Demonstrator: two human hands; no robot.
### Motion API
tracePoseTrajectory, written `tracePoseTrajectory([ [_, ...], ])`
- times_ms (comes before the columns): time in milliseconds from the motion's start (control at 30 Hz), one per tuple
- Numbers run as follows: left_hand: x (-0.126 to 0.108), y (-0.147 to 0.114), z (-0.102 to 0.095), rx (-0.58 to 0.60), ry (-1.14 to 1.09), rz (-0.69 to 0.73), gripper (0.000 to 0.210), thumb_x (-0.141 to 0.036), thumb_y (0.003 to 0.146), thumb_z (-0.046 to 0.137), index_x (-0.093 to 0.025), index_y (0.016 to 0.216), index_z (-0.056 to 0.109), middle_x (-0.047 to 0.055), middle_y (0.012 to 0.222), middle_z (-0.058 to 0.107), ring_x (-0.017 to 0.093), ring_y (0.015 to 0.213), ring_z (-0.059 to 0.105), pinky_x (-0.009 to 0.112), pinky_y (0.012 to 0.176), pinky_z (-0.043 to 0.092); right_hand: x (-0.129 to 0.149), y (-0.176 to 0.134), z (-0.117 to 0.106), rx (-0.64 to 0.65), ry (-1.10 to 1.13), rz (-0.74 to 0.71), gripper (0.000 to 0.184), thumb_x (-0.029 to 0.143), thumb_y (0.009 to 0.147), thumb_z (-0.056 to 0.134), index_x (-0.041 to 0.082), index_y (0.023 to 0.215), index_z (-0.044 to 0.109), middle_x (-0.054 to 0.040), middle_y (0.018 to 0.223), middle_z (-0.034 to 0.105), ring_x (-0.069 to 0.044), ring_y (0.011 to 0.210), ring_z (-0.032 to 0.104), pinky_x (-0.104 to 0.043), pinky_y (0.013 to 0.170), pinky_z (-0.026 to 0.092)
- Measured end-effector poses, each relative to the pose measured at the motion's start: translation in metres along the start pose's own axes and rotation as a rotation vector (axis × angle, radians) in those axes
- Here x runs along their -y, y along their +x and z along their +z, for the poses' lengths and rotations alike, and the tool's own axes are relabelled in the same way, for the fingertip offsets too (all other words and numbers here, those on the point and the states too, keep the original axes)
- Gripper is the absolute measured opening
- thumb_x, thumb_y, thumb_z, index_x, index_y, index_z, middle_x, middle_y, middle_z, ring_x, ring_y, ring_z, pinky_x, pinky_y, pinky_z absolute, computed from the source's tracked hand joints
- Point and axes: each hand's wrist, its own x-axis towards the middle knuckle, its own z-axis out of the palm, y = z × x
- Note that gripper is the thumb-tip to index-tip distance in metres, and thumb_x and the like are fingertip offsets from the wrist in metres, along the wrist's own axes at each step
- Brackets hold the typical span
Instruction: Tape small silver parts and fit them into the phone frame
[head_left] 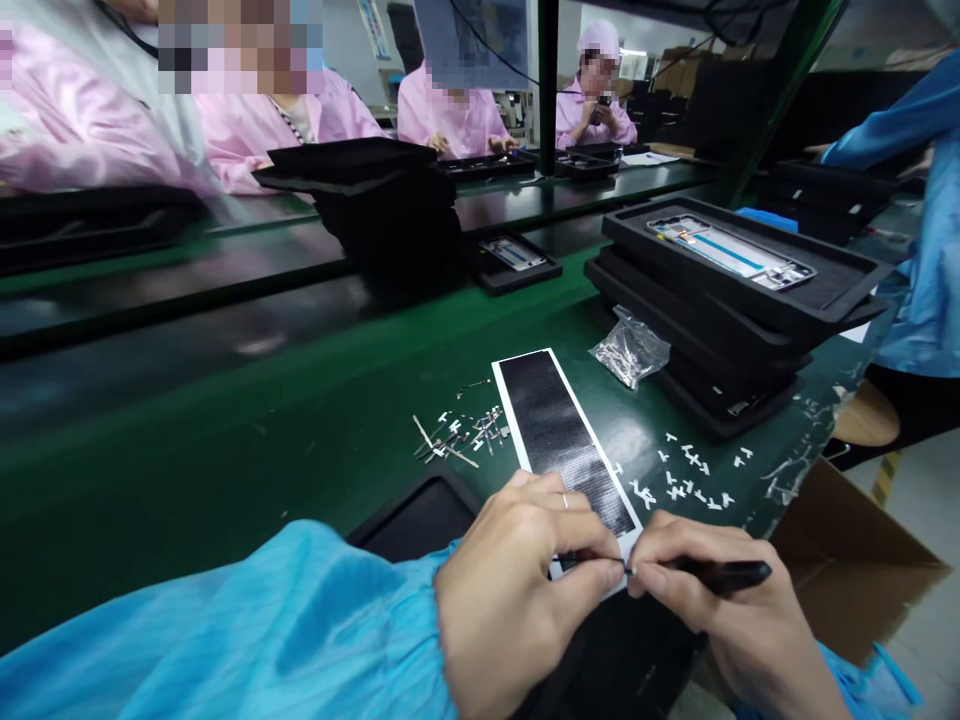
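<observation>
My left hand is closed in a pinch, thumb against fingers, on a thin dark strip. My right hand grips a slim black pen-like tool; its tip is hidden by the fingers. Both sets of fingertips nearly meet at the near end of a white sheet that carries a black textured panel. Left of the sheet lies a heap of small metal and white pieces. Small white T-shaped scraps are scattered on its right side.
A clear bag of small parts sits beside stacked black trays, the top one holding a phone frame. Another tray stack stands farther back. An open cardboard box is below the green table's right edge. Several co-workers sit opposite.
</observation>
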Motion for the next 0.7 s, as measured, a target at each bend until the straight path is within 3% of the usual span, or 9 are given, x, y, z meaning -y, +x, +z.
tracePoseTrajectory([
  [167, -0.002, 0.000, -0.001, -0.026, -0.005, 0.016, 0.018, -0.013, 0.083, 0.059, -0.017, 0.066, 0.065, 0.000, 0.069, 0.063, 0.016, 0.076, 0.051, 0.031, 0.079, 0.030, -0.001, 0.002, -0.006, 0.102, -0.056, -0.034, 0.018, 0.025, 0.083, 0.056, 0.019, 0.069, 0.066, -0.0001, 0.062, 0.058, -0.011, 0.057, 0.052, -0.023, 0.052, 0.036],
  [267, 0.001, 0.000, -0.001, -0.021, 0.018, 0.071, 0.017, -0.014, 0.083, 0.061, -0.017, 0.068, 0.067, 0.000, 0.068, 0.064, 0.016, 0.075, 0.051, 0.030, 0.077, 0.032, -0.001, 0.003, -0.010, 0.146, 0.027, 0.007, 0.016, 0.024, 0.082, 0.058, 0.018, 0.068, 0.065, -0.0001, 0.061, 0.058, -0.011, 0.056, 0.050, -0.022, 0.052, 0.036],
  [367, 0.007, 0.001, 0.005, -0.040, -0.002, 0.196, 0.016, -0.016, 0.084, 0.060, -0.017, 0.071, 0.068, 0.000, 0.068, 0.065, 0.016, 0.073, 0.052, 0.029, 0.073, 0.033, 0.000, 0.004, -0.009, 0.122, 0.134, 0.081, 0.020, 0.029, 0.079, 0.061, 0.018, 0.063, 0.064, 0.0003, 0.058, 0.055, -0.010, 0.055, 0.047, -0.022, 0.051, 0.035],
  [500, 0.019, 0.002, 0.021, -0.223, -0.099, 0.407, 0.029, -0.024, 0.090, 0.052, -0.017, 0.064, 0.065, -0.001, 0.059, 0.062, 0.014, 0.066, 0.051, 0.030, 0.069, 0.033, 0.000, 0.004, -0.003, 0.089, 0.167, 0.185, 0.026, 0.036, 0.075, 0.062, 0.017, 0.058, 0.062, 0.0016, 0.053, 0.052, -0.007, 0.046, 0.037, -0.019, 0.041, 0.027],
  [600, 0.023, 0.003, 0.025, -0.275, -0.051, 0.429, 0.026, -0.022, 0.089, 0.052, -0.018, 0.067, 0.064, -0.001, 0.061, 0.062, 0.014, 0.067, 0.051, 0.031, 0.070, 0.033, -0.003, 0.002, -0.005, 0.035, 0.075, 0.179, 0.028, 0.038, 0.076, 0.060, 0.017, 0.058, 0.062, 0.0006, 0.054, 0.052, -0.007, 0.045, 0.037, -0.019, 0.037, 0.025],
  [700, 0.019, -0.001, 0.018, -0.303, 0.034, 0.375, 0.023, -0.013, 0.087, 0.049, -0.019, 0.072, 0.064, -0.001, 0.065, 0.062, 0.015, 0.069, 0.050, 0.030, 0.066, 0.034, -0.008, -0.003, -0.014, -0.098, -0.126, 0.072, 0.026, 0.035, 0.079, 0.058, 0.018, 0.060, 0.061, 0.0006, 0.057, 0.052, -0.009, 0.050, 0.044, -0.020, 0.043, 0.033],
])
